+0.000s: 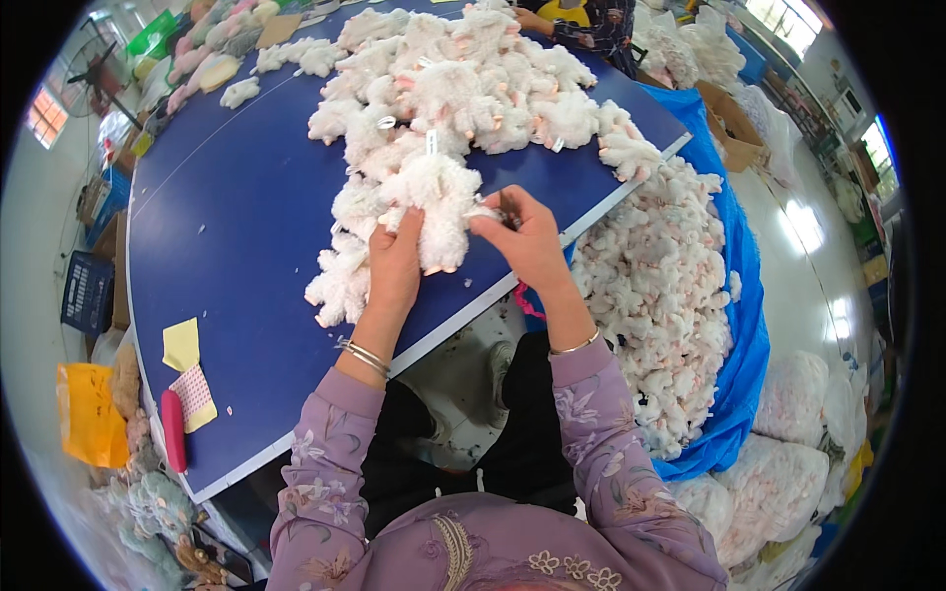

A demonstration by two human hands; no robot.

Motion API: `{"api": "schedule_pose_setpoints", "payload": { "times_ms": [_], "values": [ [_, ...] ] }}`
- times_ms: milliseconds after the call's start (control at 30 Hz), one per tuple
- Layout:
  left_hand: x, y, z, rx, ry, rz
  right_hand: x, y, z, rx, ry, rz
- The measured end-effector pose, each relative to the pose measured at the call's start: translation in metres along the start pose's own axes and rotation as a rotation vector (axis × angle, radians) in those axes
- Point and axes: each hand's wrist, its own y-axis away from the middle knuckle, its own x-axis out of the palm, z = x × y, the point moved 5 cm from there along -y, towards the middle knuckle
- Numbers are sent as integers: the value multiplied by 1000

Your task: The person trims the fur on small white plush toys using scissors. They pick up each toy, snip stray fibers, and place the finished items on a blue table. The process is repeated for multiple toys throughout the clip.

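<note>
A fluffy white plush toy (439, 202) with a white label on it lies between my hands at the near end of a heap. My left hand (396, 258) grips its lower left part, the thumb pressed into the fur. On the toy's right side, my right hand (522, 234) pinches a small limb or tuft between thumb and fingers; something small and dark shows by those fingers, too small to name. Behind spreads the pile of similar white plush toys (443, 84), with pinkish feet and several small tags showing.
Everything lies on a blue table (236, 236) with a pale edge. At right, a blue tarp-lined container (744, 325) holds many white toys. Yellow paper (180, 345) and a red-pink cutter (173, 430) lie at the left corner. Another person's sleeve (601, 30) is across the table.
</note>
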Motion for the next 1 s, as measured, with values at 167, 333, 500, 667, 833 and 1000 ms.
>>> {"api": "schedule_pose_setpoints", "payload": {
  "times_ms": [167, 333, 500, 667, 833, 1000],
  "values": [
    [1, 1, -9, -10, 68, 21, 7, -2, -4, 157, -217, 43],
    [6, -3, -15, -83, 74, 164, -29, -6, 2, 61, -480, -83],
    [2, -7, -7, -166, 26, 161, -120, -17, 37, -338, -947, -88],
    [2, -8, 2, -194, -90, 175, -135, -37, 3, -193, 432, -714],
    [12, -3, 3, -221, -104, 190, -197, -52, -15, -215, 879, -845],
    [13, -2, -1, -211, -118, 235, -217, -58, -55, 28, 1018, -752]
  ]
}}
